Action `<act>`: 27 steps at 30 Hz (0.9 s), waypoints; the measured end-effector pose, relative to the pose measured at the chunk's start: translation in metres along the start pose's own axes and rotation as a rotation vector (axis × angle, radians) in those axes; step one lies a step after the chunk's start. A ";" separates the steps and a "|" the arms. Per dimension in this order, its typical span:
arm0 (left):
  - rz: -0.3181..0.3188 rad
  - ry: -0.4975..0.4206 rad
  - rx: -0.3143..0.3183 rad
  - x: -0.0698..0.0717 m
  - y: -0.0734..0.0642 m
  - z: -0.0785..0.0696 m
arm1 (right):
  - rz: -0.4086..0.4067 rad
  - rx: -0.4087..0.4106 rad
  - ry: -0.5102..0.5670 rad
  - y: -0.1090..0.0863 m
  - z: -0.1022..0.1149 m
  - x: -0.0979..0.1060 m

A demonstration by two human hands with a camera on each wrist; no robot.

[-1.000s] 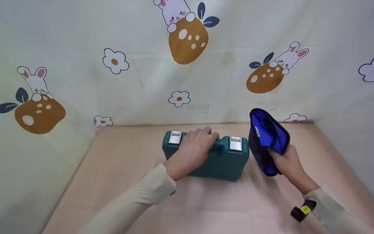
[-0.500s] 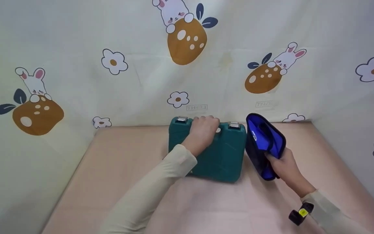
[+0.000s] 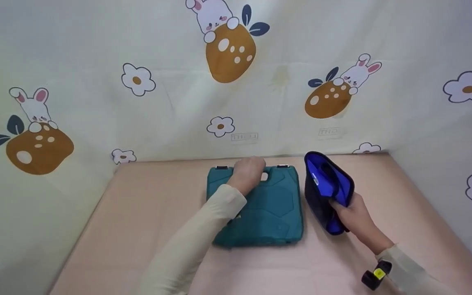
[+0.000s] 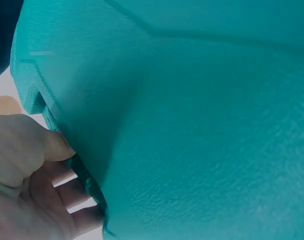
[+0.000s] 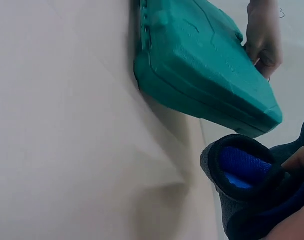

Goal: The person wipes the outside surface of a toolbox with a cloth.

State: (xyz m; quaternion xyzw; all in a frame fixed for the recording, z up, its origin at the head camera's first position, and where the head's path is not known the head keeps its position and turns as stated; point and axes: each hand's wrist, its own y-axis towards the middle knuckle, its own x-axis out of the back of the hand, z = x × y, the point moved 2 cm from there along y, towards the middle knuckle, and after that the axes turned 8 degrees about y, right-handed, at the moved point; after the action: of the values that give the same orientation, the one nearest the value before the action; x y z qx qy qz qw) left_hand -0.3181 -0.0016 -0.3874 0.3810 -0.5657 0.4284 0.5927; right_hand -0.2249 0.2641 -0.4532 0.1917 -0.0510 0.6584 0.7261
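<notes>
A teal hard plastic carrying case (image 3: 275, 205) leans in the middle of the table, its broad face toward me and its latches along the far edge. My left hand (image 3: 249, 174) grips the handle at that edge; in the left wrist view, thumb and fingers of the left hand (image 4: 32, 175) curl round it. To the right of the case, my right hand (image 3: 357, 215) holds a dark fabric pouch (image 3: 317, 205) with a bright blue lining, its mouth tilted up. The right wrist view shows the folded pouch (image 5: 236, 200) close beside the case (image 5: 206, 65).
The table (image 3: 146, 229) has a plain pinkish cover. A pale curtain (image 3: 170, 110) printed with rabbits and flowers hangs behind it and along both sides. A black strap with a yellow patch (image 3: 377, 273) sits at the right wrist.
The case has tipped away from me, so its broad face shows instead of its latched top, and its bottom edge is nearer. The right hand keeps hold of the pouch, slightly lower in view.
</notes>
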 end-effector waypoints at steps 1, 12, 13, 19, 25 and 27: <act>0.013 -0.003 0.003 -0.004 0.001 0.001 | 0.001 -0.002 -0.003 0.000 -0.001 0.000; 0.016 0.086 0.004 -0.038 0.013 -0.001 | 0.018 -0.020 0.007 -0.005 -0.008 -0.008; 0.017 0.095 0.005 -0.040 0.013 -0.001 | 0.024 -0.022 0.012 -0.005 -0.008 -0.009; 0.017 0.078 0.015 -0.041 0.013 -0.002 | 0.026 -0.013 0.012 -0.005 -0.005 -0.012; 0.032 -0.059 0.010 -0.024 0.002 0.006 | 0.044 -0.014 -0.006 -0.005 -0.002 -0.011; 0.032 -0.105 0.002 -0.022 -0.004 0.012 | 0.051 -0.016 -0.010 -0.005 -0.001 -0.012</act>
State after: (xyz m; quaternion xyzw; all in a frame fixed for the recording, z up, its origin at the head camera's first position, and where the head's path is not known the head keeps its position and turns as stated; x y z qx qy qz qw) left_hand -0.3178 -0.0159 -0.4079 0.3944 -0.6017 0.4180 0.5547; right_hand -0.2221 0.2535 -0.4591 0.1878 -0.0651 0.6752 0.7103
